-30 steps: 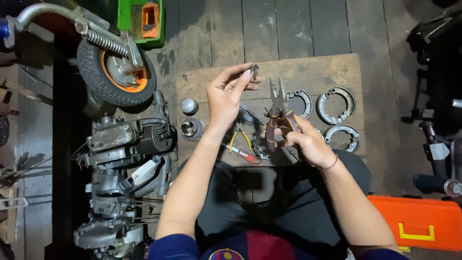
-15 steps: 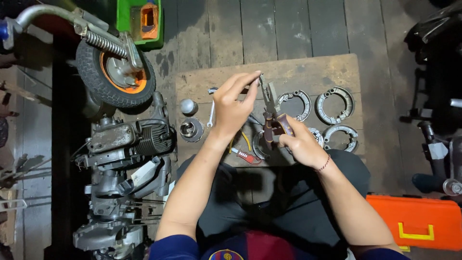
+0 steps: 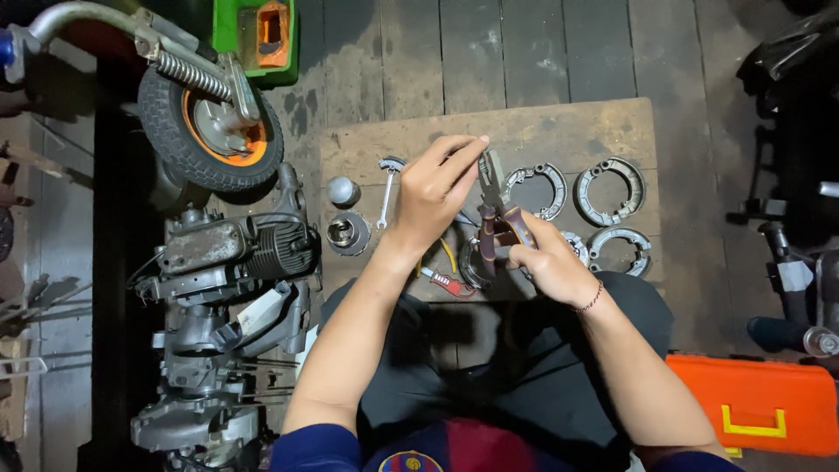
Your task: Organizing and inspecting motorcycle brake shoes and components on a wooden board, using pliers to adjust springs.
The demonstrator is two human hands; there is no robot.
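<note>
Far out from our left fingers we see a small wheel (image 3: 210, 131) with an orange hub, and below it an engine block (image 3: 232, 262), both on the dark plank floor (image 3: 524, 52). Nearer, still outward of those fingers, a domed metal cap (image 3: 343, 190) and a round metal cup (image 3: 349, 232) sit on the wooden board (image 3: 629, 127). A small open-ended wrench (image 3: 385, 192) lies just beside our left wrist, long axis nearly up-down in frame.

Our left hand (image 3: 433, 197) is raised over the board, fingers (image 3: 463, 153) extended and drawn together toward the tip of the pliers (image 3: 494, 214). Whether they pinch a small part we cannot tell.

The pliers stand with long axis near vertical in frame, slightly tilted: nose pointing away from us, at our left fingertips, dark red handles pointing back toward the body. Our right hand (image 3: 546, 262) is closed around the handles, gripping them.

Below both hands lie a red-handled screwdriver (image 3: 447, 281) and a round metal part, partly hidden.

Beyond our right fingers, outward, curved brake shoes (image 3: 612, 188) lie in pairs on the board. Farthest out, an orange toolbox (image 3: 752, 402) rests on the floor.
</note>
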